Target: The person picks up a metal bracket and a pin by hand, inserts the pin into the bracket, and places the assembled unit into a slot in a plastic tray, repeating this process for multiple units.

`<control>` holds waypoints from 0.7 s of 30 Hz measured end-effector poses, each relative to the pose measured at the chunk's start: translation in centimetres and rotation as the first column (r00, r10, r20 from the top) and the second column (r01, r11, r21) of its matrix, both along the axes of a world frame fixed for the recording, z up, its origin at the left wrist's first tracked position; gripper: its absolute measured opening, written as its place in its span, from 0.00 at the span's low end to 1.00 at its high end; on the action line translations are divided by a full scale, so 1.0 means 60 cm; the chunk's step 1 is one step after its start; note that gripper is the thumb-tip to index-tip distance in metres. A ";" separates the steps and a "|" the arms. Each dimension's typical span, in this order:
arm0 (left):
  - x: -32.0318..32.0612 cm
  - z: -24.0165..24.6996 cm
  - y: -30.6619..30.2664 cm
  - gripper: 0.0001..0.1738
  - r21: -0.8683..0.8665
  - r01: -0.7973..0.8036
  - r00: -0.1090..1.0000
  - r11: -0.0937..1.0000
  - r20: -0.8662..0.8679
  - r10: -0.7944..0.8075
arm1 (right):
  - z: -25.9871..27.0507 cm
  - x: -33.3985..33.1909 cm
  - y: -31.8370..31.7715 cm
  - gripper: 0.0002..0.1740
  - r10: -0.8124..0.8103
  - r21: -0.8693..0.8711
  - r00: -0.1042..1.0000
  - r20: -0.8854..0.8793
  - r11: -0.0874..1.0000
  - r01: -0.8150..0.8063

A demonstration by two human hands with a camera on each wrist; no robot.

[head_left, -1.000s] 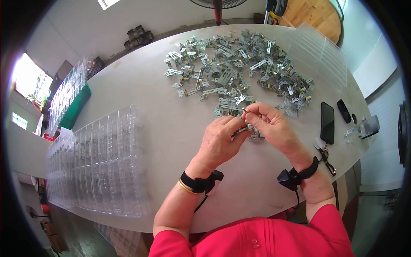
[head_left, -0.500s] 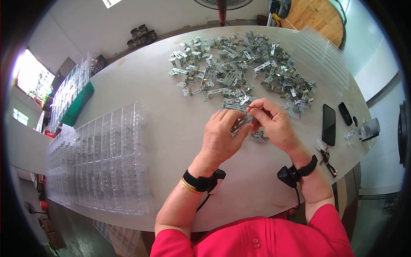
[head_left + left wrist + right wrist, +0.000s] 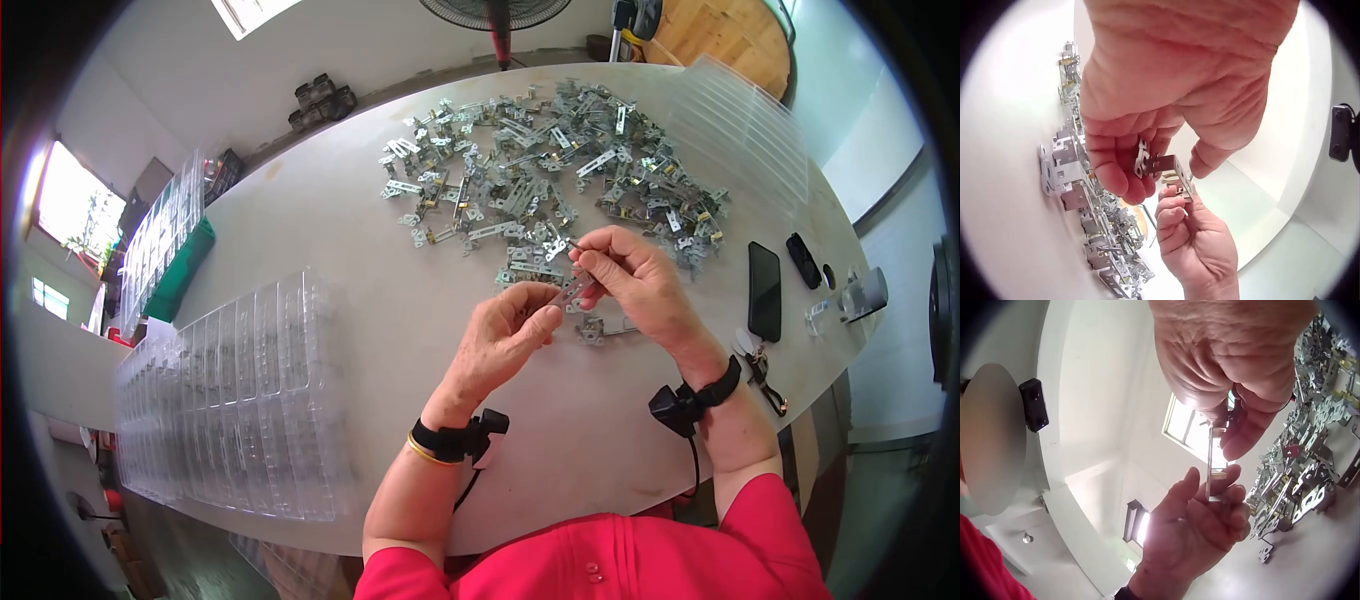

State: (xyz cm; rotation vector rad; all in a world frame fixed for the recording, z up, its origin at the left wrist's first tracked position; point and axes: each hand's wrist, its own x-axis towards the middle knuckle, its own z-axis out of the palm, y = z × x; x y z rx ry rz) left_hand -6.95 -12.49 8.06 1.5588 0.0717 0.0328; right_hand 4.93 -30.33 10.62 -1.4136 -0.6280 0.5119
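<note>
one small metal strip [image 3: 575, 289] is held just above the table [image 3: 340, 230], near its middle. the left hand [image 3: 497, 345] pinches the strip's near end between thumb and curled fingers, and the right hand [image 3: 638, 285] pinches the far end the same way. the work looks far from done: a wide heap of metal parts [image 3: 545, 170] lies loose on the far side of the table, and one loose part [image 3: 597, 328] sits just near of the hands. clear plastic trays [image 3: 235, 390] are stacked at the left, but the glare makes it impossible to tell whether their pockets hold anything. a phone [image 3: 764, 290] lies at the right. the fingers partly hide the strip's exact shape.
</note>
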 end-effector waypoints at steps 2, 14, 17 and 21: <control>0.001 -0.003 0.000 0.21 -0.003 -0.006 1.000 1.000 0.013 0.006 | -0.001 0.004 0.004 0.08 0.011 0.005 1.000 0.027 1.000 -0.012; 0.008 -0.024 -0.002 0.16 -0.079 -0.300 0.950 0.951 0.069 0.305 | 0.022 -0.038 0.003 0.06 -0.084 -0.303 0.914 0.397 0.928 0.217; 0.009 -0.034 -0.002 0.17 -0.028 -0.302 0.945 0.953 0.122 0.303 | 0.017 -0.039 0.004 0.06 -0.056 -0.332 0.913 0.404 0.921 0.203; 0.010 -0.034 -0.008 0.16 0.028 -0.331 0.933 0.943 0.155 0.323 | 0.005 -0.038 0.006 0.06 -0.054 -0.338 0.909 0.414 0.918 0.209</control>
